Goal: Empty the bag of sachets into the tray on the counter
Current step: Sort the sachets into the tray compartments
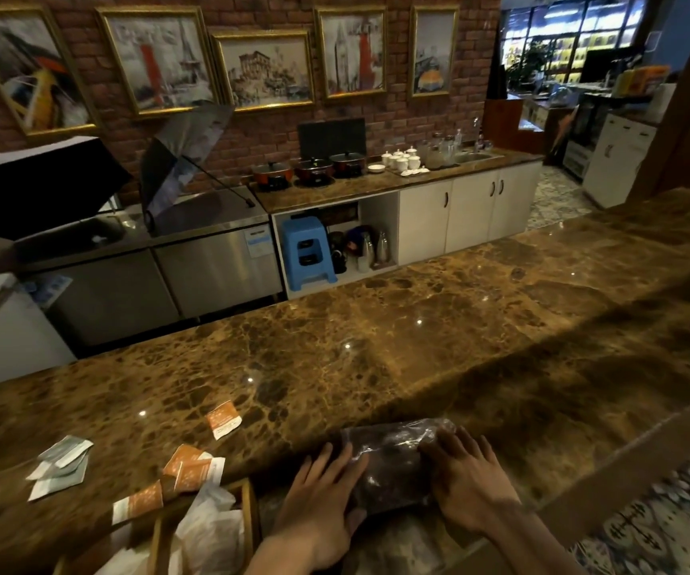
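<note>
The wooden tray [248,516] at seven o'clock was cut off by the lower frame edge, its contents largely masked by a white plastic bag [210,520]. Both forearms ran out of frame at six o'clock. Print on the orange sachets [223,419] was too small to read. The clear bag's [393,462] dark contents could not be identified.
</note>
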`<move>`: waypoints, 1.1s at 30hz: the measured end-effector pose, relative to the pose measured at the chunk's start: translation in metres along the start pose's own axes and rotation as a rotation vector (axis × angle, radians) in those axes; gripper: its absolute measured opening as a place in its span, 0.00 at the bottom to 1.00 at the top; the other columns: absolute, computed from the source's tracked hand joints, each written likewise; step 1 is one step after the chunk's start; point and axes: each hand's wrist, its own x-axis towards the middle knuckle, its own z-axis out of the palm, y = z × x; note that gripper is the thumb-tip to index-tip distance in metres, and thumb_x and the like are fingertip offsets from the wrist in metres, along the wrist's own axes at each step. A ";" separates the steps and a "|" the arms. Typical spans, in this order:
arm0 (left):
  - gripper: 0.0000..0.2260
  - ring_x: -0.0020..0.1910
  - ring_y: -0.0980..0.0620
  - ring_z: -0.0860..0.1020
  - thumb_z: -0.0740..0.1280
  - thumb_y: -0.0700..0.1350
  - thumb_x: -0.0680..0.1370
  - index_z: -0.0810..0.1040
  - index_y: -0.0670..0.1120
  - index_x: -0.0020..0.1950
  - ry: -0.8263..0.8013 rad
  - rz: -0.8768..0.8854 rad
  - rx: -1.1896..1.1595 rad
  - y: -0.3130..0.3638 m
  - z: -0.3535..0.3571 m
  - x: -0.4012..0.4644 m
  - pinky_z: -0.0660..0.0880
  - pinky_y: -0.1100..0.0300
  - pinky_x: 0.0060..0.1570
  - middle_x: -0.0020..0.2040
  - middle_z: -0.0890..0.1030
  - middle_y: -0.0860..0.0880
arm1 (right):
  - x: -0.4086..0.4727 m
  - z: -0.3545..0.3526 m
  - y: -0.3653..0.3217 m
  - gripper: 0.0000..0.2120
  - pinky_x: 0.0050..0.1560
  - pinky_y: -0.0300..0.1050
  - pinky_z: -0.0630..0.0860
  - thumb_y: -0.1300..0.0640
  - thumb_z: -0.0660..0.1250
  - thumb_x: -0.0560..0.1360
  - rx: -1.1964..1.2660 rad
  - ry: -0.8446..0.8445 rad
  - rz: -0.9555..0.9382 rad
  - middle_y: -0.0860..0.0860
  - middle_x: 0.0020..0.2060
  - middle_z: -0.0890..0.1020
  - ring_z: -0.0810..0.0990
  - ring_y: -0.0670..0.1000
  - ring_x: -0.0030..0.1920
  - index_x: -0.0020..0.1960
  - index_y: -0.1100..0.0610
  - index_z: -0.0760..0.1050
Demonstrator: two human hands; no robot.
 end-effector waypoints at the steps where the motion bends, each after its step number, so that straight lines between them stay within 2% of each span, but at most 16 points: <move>1: 0.31 0.81 0.53 0.38 0.58 0.56 0.83 0.44 0.61 0.81 0.026 -0.009 -0.031 0.000 -0.005 -0.004 0.36 0.54 0.76 0.82 0.41 0.60 | 0.002 -0.001 -0.002 0.29 0.80 0.59 0.41 0.47 0.54 0.80 0.004 0.017 0.008 0.50 0.83 0.49 0.43 0.59 0.82 0.80 0.43 0.54; 4: 0.29 0.81 0.54 0.47 0.59 0.57 0.82 0.49 0.62 0.80 0.138 -0.043 -0.133 -0.004 -0.024 -0.018 0.43 0.56 0.77 0.82 0.49 0.60 | 0.008 -0.004 -0.012 0.27 0.80 0.55 0.45 0.45 0.53 0.80 -0.013 0.111 0.023 0.53 0.81 0.56 0.49 0.58 0.82 0.79 0.45 0.60; 6: 0.26 0.78 0.53 0.57 0.60 0.56 0.82 0.56 0.62 0.79 0.242 -0.078 -0.203 -0.012 -0.037 -0.031 0.54 0.56 0.75 0.79 0.59 0.60 | 0.009 -0.012 -0.027 0.28 0.80 0.53 0.50 0.43 0.57 0.80 -0.029 0.195 -0.010 0.53 0.79 0.62 0.56 0.57 0.80 0.78 0.48 0.63; 9: 0.22 0.70 0.56 0.67 0.62 0.56 0.81 0.63 0.62 0.74 0.421 -0.131 -0.269 -0.033 -0.052 -0.053 0.68 0.54 0.69 0.71 0.69 0.60 | 0.011 -0.029 -0.065 0.24 0.73 0.52 0.64 0.49 0.65 0.77 0.055 0.297 -0.126 0.53 0.72 0.71 0.68 0.57 0.73 0.73 0.49 0.71; 12: 0.22 0.69 0.54 0.70 0.62 0.55 0.81 0.63 0.62 0.75 0.513 -0.269 -0.317 -0.066 -0.059 -0.078 0.72 0.52 0.65 0.70 0.71 0.58 | 0.016 -0.038 -0.116 0.17 0.64 0.52 0.72 0.48 0.63 0.80 0.192 0.227 -0.226 0.51 0.66 0.75 0.74 0.57 0.67 0.68 0.47 0.73; 14: 0.20 0.66 0.52 0.72 0.62 0.53 0.82 0.65 0.60 0.74 0.559 -0.366 -0.291 -0.093 -0.059 -0.098 0.73 0.53 0.63 0.68 0.74 0.55 | 0.016 -0.037 -0.150 0.16 0.64 0.51 0.73 0.45 0.62 0.80 0.262 0.145 -0.301 0.50 0.65 0.76 0.75 0.54 0.65 0.67 0.44 0.72; 16: 0.18 0.63 0.51 0.74 0.64 0.50 0.81 0.70 0.58 0.71 0.605 -0.443 -0.270 -0.119 -0.056 -0.118 0.72 0.54 0.60 0.66 0.77 0.53 | 0.013 -0.034 -0.181 0.16 0.64 0.46 0.71 0.46 0.64 0.80 0.250 0.131 -0.386 0.48 0.64 0.76 0.75 0.51 0.65 0.67 0.44 0.72; 19: 0.14 0.58 0.54 0.76 0.68 0.46 0.79 0.74 0.62 0.61 0.589 -0.543 -0.272 -0.155 -0.047 -0.153 0.75 0.56 0.53 0.60 0.78 0.56 | 0.007 -0.025 -0.226 0.24 0.66 0.47 0.72 0.47 0.70 0.77 0.213 0.073 -0.482 0.47 0.66 0.74 0.73 0.51 0.67 0.71 0.43 0.70; 22: 0.10 0.53 0.55 0.78 0.71 0.48 0.75 0.73 0.62 0.47 0.487 -0.509 -0.281 -0.186 -0.032 -0.183 0.74 0.59 0.46 0.51 0.79 0.61 | 0.002 -0.019 -0.257 0.33 0.70 0.51 0.69 0.52 0.73 0.75 0.115 -0.051 -0.565 0.48 0.72 0.69 0.68 0.54 0.72 0.76 0.40 0.63; 24: 0.10 0.55 0.57 0.76 0.72 0.49 0.74 0.75 0.61 0.48 0.420 -0.484 -0.274 -0.195 -0.027 -0.196 0.74 0.59 0.50 0.52 0.77 0.62 | -0.001 -0.018 -0.270 0.36 0.72 0.54 0.65 0.55 0.72 0.77 -0.023 -0.074 -0.588 0.49 0.77 0.64 0.64 0.57 0.75 0.79 0.41 0.59; 27: 0.12 0.58 0.59 0.74 0.72 0.49 0.74 0.75 0.63 0.52 0.409 -0.436 -0.265 -0.202 -0.024 -0.201 0.74 0.58 0.56 0.56 0.75 0.65 | -0.003 -0.013 -0.282 0.31 0.73 0.57 0.62 0.56 0.66 0.80 -0.142 0.006 -0.596 0.51 0.78 0.64 0.64 0.59 0.75 0.78 0.42 0.60; 29: 0.12 0.56 0.59 0.75 0.73 0.50 0.74 0.74 0.63 0.52 0.427 -0.420 -0.282 -0.207 -0.024 -0.200 0.74 0.58 0.54 0.55 0.77 0.65 | -0.002 -0.010 -0.285 0.27 0.73 0.55 0.62 0.56 0.66 0.80 -0.170 0.056 -0.574 0.52 0.77 0.66 0.66 0.58 0.74 0.77 0.43 0.63; 33: 0.12 0.48 0.62 0.77 0.72 0.48 0.73 0.73 0.62 0.51 0.459 -0.363 -0.313 -0.217 -0.025 -0.196 0.75 0.60 0.48 0.47 0.80 0.64 | -0.006 -0.011 -0.288 0.26 0.71 0.51 0.68 0.55 0.67 0.79 -0.110 0.101 -0.525 0.50 0.75 0.67 0.69 0.55 0.72 0.75 0.45 0.66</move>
